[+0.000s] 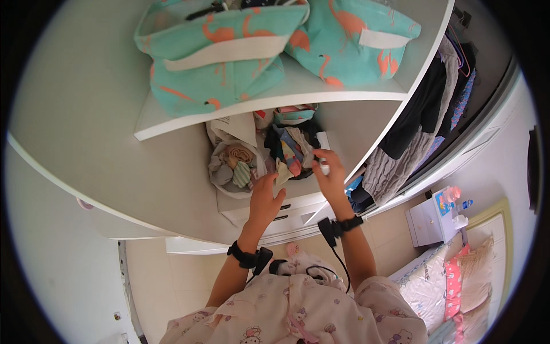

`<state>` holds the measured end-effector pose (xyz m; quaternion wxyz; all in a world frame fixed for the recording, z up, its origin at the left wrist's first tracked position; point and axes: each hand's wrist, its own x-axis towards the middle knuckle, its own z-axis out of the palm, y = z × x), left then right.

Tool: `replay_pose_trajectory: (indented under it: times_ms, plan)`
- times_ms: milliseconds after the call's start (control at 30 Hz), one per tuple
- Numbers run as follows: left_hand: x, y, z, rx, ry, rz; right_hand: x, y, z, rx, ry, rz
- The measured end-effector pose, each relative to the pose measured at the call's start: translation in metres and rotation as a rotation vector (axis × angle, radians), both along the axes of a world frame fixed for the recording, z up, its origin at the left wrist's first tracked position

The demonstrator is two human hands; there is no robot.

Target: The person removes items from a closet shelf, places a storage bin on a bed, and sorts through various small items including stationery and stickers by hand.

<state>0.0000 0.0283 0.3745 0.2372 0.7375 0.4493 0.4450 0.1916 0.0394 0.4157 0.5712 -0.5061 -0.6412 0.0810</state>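
Both hands reach into the lower shelf compartment of a white wardrobe. My left hand (265,198), palm turned inward, is at the right front rim of a white fabric bag (213,179) of rolled clothes; whether it touches the bag I cannot tell. Nothing shows in its fingers. My right hand (330,172), fingers curved and apart, is at the right side of a dark bin (271,142) of loose folded garments, beside a small white object (324,167). Contact there is unclear. Between the hands lies a cream cloth (282,173).
Two teal flamingo-print fabric baskets (223,81) (356,43) sit on the upper shelf (258,107). White drawers (281,207) are below the compartment. Clothes (412,137) hang at the right. A nightstand (429,219) and a bed (425,284) stand further right.
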Motion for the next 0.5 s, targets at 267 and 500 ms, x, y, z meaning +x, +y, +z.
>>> replay_pose_trajectory:
  times_ms: [267,500]
  plan:
    - [0.028,0.026,-0.058,-0.248,0.129,-0.016,-0.011,0.014,-0.068,-0.05,-0.591,0.066]
    - [0.054,0.033,-0.067,-0.206,-0.14,0.01,-0.005,0.052,-0.087,0.048,-0.632,-0.007]
